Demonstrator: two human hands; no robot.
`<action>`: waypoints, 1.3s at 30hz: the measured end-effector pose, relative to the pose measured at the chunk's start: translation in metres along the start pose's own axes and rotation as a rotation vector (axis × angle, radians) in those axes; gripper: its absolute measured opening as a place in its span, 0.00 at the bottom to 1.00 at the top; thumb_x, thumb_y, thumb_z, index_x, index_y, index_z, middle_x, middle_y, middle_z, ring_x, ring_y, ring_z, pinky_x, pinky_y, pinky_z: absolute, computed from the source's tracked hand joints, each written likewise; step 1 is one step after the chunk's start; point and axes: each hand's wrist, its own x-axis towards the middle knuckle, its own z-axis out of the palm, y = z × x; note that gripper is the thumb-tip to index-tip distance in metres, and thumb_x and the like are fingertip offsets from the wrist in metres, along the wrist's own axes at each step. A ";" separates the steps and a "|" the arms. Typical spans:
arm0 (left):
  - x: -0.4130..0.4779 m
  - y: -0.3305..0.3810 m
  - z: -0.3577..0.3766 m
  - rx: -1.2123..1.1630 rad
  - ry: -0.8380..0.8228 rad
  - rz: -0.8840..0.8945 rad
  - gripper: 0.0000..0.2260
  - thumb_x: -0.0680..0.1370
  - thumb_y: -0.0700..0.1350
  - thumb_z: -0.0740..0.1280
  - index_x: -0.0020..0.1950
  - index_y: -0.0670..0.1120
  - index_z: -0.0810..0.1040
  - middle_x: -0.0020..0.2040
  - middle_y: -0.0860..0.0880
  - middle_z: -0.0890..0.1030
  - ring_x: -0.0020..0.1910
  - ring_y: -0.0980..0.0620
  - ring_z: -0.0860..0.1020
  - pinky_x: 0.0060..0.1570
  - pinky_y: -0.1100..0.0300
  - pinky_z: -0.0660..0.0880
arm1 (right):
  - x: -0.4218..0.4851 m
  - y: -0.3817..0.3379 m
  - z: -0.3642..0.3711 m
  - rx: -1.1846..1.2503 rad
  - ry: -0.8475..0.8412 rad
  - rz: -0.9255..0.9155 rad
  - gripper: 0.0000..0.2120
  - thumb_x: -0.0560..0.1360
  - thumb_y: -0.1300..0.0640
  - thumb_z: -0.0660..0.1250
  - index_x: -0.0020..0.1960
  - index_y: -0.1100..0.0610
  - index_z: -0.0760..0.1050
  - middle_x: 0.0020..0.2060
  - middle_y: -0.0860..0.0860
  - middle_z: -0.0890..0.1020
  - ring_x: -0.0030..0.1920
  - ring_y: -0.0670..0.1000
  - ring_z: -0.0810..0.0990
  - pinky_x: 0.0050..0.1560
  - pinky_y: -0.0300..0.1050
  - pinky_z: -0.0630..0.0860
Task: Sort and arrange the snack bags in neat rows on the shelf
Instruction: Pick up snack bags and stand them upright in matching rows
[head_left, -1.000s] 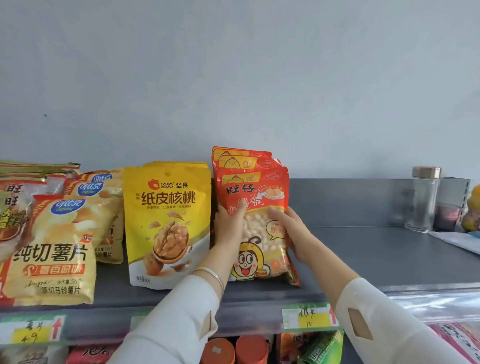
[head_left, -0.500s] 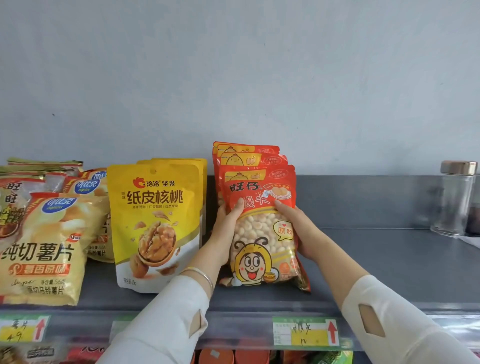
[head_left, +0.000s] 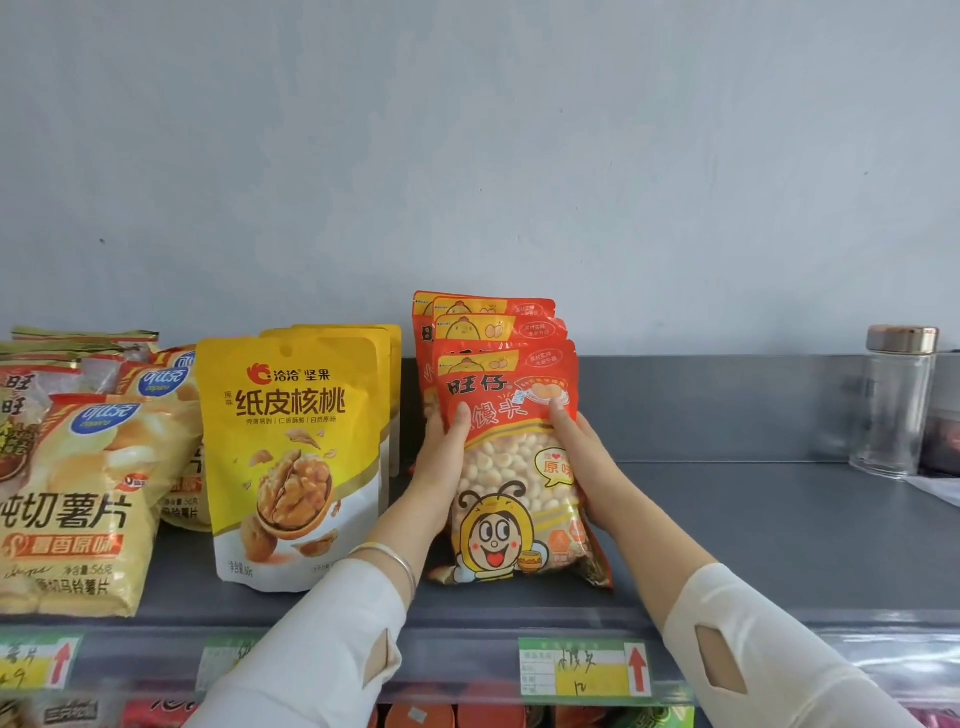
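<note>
Task's thing: a red snack bag (head_left: 511, 467) of glossy plastic, with a clear window of small pale balls and a cartoon bee figure, stood upright on the grey metal shelf (head_left: 753, 545), its bottom near the front edge.
Left hand (head_left: 441, 457): it gripped the bag's left edge, thumb laid across the front and fingers curled out of sight behind.
Right hand (head_left: 582, 457): it gripped the right edge the same way, one digit on the front face and the rest hidden behind.
Why held so: a grip on both sides probably kept the soft bag square and facing forward while it was set in line.
Row behind: matching red bags (head_left: 493, 317) stood close behind it, tops stepping upward, so this bag headed their file.
Left neighbour: yellow stand-up walnut pouches (head_left: 293, 457) stood just beside, apart from the red bags by a narrow gap that the left wrist filled.
Far left: pale yellow potato chip bags (head_left: 78, 499) leaned less tidily, some overlapping.
Label: a green and yellow price tag (head_left: 584, 670) on the shelf lip sat just below the red row, its red arrow pointing up.
Right end: a clear glass jar with a metal lid (head_left: 896, 405) stood well apart.
Judgement: the red row looked nearly settled, and the chip bags seemed to need straightening.
</note>
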 end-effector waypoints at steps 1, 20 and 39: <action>0.000 0.004 0.000 0.027 0.041 0.043 0.27 0.77 0.62 0.57 0.73 0.53 0.61 0.62 0.51 0.76 0.60 0.49 0.75 0.64 0.45 0.71 | -0.001 -0.002 0.000 -0.008 0.027 -0.036 0.19 0.78 0.40 0.60 0.63 0.50 0.70 0.54 0.52 0.83 0.51 0.54 0.84 0.54 0.53 0.79; 0.101 0.091 0.019 0.368 0.362 0.166 0.28 0.78 0.52 0.61 0.75 0.50 0.56 0.72 0.44 0.65 0.69 0.42 0.66 0.63 0.43 0.71 | 0.081 -0.099 0.012 -1.027 0.308 -0.455 0.20 0.80 0.51 0.57 0.72 0.50 0.66 0.70 0.51 0.69 0.67 0.55 0.70 0.62 0.53 0.71; 0.143 0.066 0.017 0.336 0.519 -0.020 0.23 0.79 0.55 0.56 0.71 0.46 0.63 0.63 0.43 0.72 0.55 0.42 0.76 0.52 0.45 0.78 | 0.162 -0.125 0.030 -1.392 0.116 -0.373 0.09 0.77 0.54 0.61 0.55 0.47 0.78 0.49 0.48 0.81 0.50 0.53 0.78 0.53 0.51 0.74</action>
